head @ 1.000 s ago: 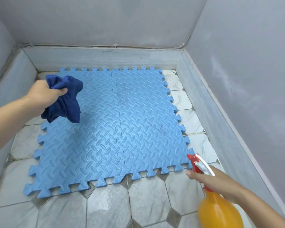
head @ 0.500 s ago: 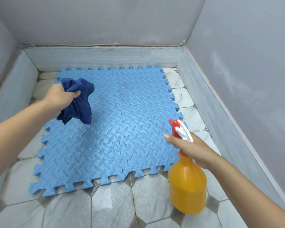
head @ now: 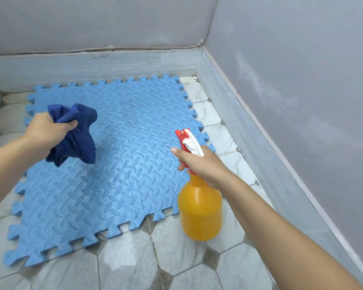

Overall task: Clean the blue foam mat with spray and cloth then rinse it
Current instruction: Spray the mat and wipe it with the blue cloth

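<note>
Head view: right hand (head: 205, 164) grips bottle (head: 200, 210), left hand (head: 47, 130) bunches cloth (head: 78, 135); nozzle may overshoot mat (head: 113, 164) beyond.

Under my fingers the floor (head: 126, 266) is pale marbled tile in octagons with small dark squares between them, and a low grey ledge borders it beyond and to the right of my fingers. The blue foam mat (head: 113, 168) lies flat on it, toothed edges all round, a seam running down its middle.
</note>
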Demonstrator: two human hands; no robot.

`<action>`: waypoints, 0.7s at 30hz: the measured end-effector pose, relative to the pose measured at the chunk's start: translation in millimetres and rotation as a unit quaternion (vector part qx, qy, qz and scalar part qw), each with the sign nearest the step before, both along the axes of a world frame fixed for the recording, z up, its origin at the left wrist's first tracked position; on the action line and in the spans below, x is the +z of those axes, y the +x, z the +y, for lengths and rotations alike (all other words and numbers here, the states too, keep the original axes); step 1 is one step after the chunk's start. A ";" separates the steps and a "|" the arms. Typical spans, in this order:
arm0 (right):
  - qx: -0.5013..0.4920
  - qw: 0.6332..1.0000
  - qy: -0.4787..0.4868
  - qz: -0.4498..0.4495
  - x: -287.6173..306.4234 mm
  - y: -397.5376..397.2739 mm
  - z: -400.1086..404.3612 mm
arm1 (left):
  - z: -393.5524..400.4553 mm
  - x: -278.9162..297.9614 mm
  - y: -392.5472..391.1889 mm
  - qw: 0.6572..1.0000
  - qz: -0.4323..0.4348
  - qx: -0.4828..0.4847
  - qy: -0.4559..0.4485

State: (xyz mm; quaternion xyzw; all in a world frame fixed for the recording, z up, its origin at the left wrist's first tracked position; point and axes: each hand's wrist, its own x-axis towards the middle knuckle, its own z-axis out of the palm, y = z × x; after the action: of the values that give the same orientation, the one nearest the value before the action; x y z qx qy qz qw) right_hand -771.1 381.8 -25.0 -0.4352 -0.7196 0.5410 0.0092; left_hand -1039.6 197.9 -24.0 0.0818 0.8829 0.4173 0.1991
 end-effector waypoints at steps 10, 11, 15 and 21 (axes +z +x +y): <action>0.011 1.000 -0.008 0.009 2.8 -44.4 -15.0 | 10.6 6.0 4.5 1.000 -0.015 0.001 0.025; 0.006 1.000 -0.012 0.021 4.0 -50.2 -14.4 | 7.2 6.4 2.9 1.000 -0.015 0.005 0.024; 0.002 0.998 -0.035 0.050 8.3 -70.2 -12.2 | -10.3 7.1 -3.6 1.000 -0.006 0.022 0.012; -0.008 0.997 -0.072 0.040 -1.6 -79.4 -5.7 | -31.5 4.3 -7.7 0.998 -0.012 0.054 0.011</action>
State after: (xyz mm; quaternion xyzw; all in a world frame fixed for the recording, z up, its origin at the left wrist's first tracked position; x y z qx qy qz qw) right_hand -850.5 376.0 -26.6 -0.4180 -0.6747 0.6081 0.0113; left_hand -1047.3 166.4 -19.7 0.0312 0.8789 0.4381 0.1861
